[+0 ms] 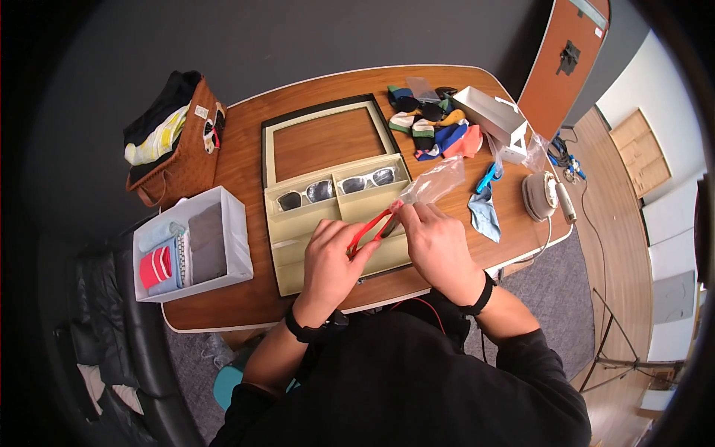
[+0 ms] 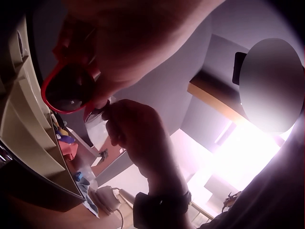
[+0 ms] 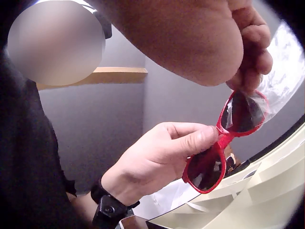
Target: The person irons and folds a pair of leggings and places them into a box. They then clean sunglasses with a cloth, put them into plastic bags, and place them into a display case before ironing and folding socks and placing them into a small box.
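Note:
Red-framed sunglasses (image 3: 207, 169) with dark lenses are above the display case (image 1: 281, 261). My left hand (image 1: 331, 257) pinches them near the bridge, thumb on the red frame in the right wrist view. At the other lens, my right hand (image 1: 445, 249) pinches a clear plastic bag (image 1: 439, 179) with curled fingers. Part of this plastic overlaps that lens in the right wrist view. The case stands open, its framed lid laid back. Two pairs of white-framed sunglasses (image 1: 305, 195) lie in its upper compartments.
A white box (image 1: 237, 242) of folded clothes and a brown basket (image 1: 195, 160) stand at the left. To the right are a pile of colourful socks (image 1: 439, 138), a white carton (image 1: 488, 112), a light blue cloth (image 1: 484, 216) and a corded appliance (image 1: 538, 195).

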`<move>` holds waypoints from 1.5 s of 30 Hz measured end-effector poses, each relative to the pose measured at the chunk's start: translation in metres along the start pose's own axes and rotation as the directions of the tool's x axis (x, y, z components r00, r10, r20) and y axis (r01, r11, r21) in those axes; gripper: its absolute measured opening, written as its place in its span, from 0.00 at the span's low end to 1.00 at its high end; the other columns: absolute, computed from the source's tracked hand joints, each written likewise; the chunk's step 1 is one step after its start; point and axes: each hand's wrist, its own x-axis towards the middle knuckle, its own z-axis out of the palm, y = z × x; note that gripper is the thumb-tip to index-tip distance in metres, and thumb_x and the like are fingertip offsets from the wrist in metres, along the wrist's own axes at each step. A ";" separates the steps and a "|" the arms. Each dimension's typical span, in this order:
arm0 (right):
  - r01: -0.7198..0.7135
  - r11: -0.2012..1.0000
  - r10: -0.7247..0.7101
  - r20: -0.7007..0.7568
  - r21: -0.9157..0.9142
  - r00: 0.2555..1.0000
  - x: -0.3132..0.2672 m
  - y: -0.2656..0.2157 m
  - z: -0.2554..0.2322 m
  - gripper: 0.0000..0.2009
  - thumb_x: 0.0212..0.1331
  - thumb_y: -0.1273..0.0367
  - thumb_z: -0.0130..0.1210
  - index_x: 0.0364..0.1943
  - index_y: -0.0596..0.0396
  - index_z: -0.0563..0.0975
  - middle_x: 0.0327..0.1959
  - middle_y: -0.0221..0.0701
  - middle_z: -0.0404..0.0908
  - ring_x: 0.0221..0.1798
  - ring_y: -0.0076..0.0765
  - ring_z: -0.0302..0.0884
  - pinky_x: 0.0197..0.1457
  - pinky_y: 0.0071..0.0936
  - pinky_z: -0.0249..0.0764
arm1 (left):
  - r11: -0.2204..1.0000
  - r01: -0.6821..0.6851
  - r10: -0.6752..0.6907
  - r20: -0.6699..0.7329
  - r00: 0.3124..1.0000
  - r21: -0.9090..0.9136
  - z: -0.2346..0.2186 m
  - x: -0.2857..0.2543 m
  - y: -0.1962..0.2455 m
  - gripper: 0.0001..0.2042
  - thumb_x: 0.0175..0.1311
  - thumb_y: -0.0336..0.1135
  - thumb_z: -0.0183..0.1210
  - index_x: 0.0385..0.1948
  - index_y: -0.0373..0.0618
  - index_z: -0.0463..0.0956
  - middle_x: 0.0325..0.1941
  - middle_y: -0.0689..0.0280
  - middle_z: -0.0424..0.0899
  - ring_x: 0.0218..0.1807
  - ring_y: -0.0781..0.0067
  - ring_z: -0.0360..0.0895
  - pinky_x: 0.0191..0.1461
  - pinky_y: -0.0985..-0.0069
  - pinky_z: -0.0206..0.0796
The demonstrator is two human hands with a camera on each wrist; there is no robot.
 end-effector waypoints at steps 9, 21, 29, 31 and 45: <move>0.136 0.990 -0.136 0.008 0.035 0.991 -0.001 -0.005 0.002 0.10 0.59 0.71 0.59 0.44 0.57 0.79 0.36 0.35 0.80 0.39 0.39 0.83 0.38 0.36 0.81 | 1.000 0.011 -0.011 0.005 1.000 0.016 0.005 0.002 0.003 0.19 0.58 0.31 0.76 0.52 0.38 0.84 0.39 0.57 0.86 0.44 0.52 0.81 0.49 0.60 0.74; -0.190 0.707 0.267 -0.009 0.681 0.964 -0.031 -0.006 0.017 0.10 0.73 0.65 0.64 0.47 0.56 0.79 0.41 0.27 0.82 0.41 0.28 0.81 0.39 0.27 0.76 | 0.911 0.211 -0.211 0.038 0.977 -0.355 0.007 -0.003 -0.021 0.14 0.66 0.31 0.73 0.51 0.38 0.87 0.43 0.59 0.90 0.42 0.66 0.84 0.45 0.69 0.76; -0.433 -0.300 0.307 0.515 0.850 0.800 -0.015 0.008 0.020 0.17 0.75 0.60 0.66 0.57 0.57 0.82 0.43 0.21 0.86 0.39 0.14 0.74 0.40 0.18 0.70 | 0.816 0.250 -0.149 0.228 0.962 -0.521 0.004 -0.005 -0.013 0.14 0.67 0.33 0.74 0.50 0.38 0.87 0.45 0.62 0.91 0.44 0.74 0.86 0.51 0.72 0.76; -0.426 -0.298 0.215 0.495 0.854 0.842 -0.024 0.018 0.039 0.15 0.74 0.61 0.67 0.54 0.56 0.84 0.45 0.23 0.88 0.44 0.16 0.80 0.45 0.20 0.76 | 0.774 0.312 -0.180 0.280 0.943 -0.551 0.007 -0.008 -0.012 0.16 0.67 0.34 0.75 0.53 0.39 0.86 0.47 0.61 0.92 0.46 0.74 0.86 0.53 0.71 0.75; -0.192 -0.686 0.327 0.534 0.702 0.780 -0.021 0.013 0.047 0.16 0.79 0.64 0.60 0.60 0.59 0.79 0.56 0.34 0.87 0.57 0.32 0.87 0.64 0.36 0.85 | 0.609 0.355 -0.028 0.427 0.904 -0.709 -0.017 -0.020 -0.035 0.31 0.63 0.33 0.78 0.67 0.38 0.75 0.57 0.61 0.88 0.61 0.70 0.83 0.63 0.71 0.71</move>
